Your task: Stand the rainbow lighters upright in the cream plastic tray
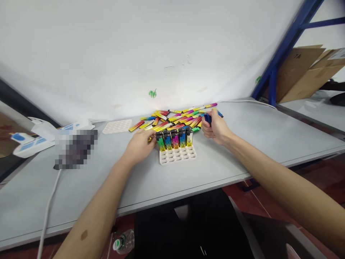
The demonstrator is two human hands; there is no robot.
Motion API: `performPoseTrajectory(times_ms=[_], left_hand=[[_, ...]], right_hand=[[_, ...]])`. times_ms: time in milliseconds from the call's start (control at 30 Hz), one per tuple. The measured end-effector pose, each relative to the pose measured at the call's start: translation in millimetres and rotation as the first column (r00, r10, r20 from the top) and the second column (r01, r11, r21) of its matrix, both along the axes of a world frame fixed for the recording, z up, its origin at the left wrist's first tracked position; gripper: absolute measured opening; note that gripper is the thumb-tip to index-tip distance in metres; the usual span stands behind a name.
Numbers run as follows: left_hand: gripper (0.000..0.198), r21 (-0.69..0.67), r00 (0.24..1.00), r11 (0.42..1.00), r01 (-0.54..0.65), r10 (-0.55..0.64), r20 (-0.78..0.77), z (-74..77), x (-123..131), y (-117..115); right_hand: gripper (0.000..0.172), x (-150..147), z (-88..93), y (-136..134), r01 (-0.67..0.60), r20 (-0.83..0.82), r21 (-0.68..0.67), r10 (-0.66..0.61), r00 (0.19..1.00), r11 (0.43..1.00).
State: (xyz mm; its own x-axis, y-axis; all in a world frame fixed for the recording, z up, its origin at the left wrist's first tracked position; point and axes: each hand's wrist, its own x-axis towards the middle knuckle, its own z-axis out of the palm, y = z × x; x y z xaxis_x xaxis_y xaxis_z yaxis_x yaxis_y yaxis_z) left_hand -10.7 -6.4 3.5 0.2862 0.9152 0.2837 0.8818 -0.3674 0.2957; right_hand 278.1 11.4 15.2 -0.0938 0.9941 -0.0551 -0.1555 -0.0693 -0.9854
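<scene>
The right hand (pixel 215 126) is clenching a blue lighter (pixel 207 118) right of the white tray (pixel 178 155); the left hand (pixel 139 144), grip unclear, is curving beside the tray's upright, multicoloured lighters (pixel 175 141).

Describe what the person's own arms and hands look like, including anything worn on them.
The left hand and right hand are both ungloved. The left forearm and right forearm are bare, with no sleeve, watch or cable visible on them. The left forearm has a small oval mark. Rings can't be ruled out.
</scene>
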Motion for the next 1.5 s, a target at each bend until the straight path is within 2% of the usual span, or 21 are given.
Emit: performPoseTrajectory(times_ms=[267,433,600,733,867,967,1100,1200,1333,1500], left_hand=[[0.020,-0.001,1.000,1.000,-0.001,0.001,-0.005,0.6,0,-1],[0.022,-0.004,1.000,1.000,0.001,-0.001,-0.007,2.4,0,-1],[0.026,-0.020,1.000,1.000,0.007,-0.007,-0.019,3.4,2,-2],[0.023,-0.011,1.000,1.000,0.013,-0.013,-0.019,2.6,2,-3],[0.018,-0.006,0.999,0.999,0.034,-0.034,0.020,3.2,2,-5],[0.015,-0.021,0.997,0.998,0.059,-0.058,0.057,4.4,3,-7],[0.014,0.004,0.995,0.996,0.090,-0.090,0.052,4.9,3,-8],[0.016,0.002,0.993,0.996,0.094,-0.094,0.074,5.4,4,-9],[0.021,-0.019,0.992,0.994,0.103,-0.101,0.078,6.6,4,-10],[0.023,-0.035,0.994,0.996,0.083,-0.080,0.081,5.2,4,-9]], right_hand=[[0.051,-1,-0.6,0,0.013,0.008,0.011,-0.013,1.000,1.000],[0.044,1,0.5,2,0.055,-0.011,0.183,-0.053,0.999,0.982],[0.030,6,16.8,-11,-0.056,0.149,0.439,-0.011,0.989,0.897],[0.027,-12,41.6,-41,-0.177,0.294,0.559,0.007,0.956,0.810],[0.025,-48,50.6,-67,-0.393,0.527,0.514,0.081,0.846,0.763],[0.018,-71,42.2,-74,-0.474,0.693,0.464,0.026,0.721,0.748],[0.018,-87,24.2,-71,-0.483,0.815,0.414,-0.078,0.575,0.772],[0.021,-90,15.9,-69,-0.464,0.834,0.421,-0.131,0.536,0.780],[0.020,-91,15.1,-68,-0.477,0.858,0.412,-0.154,0.490,0.776],[0.022,-92,15.9,-68,-0.505,0.911,0.403,-0.283,0.300,0.763]])
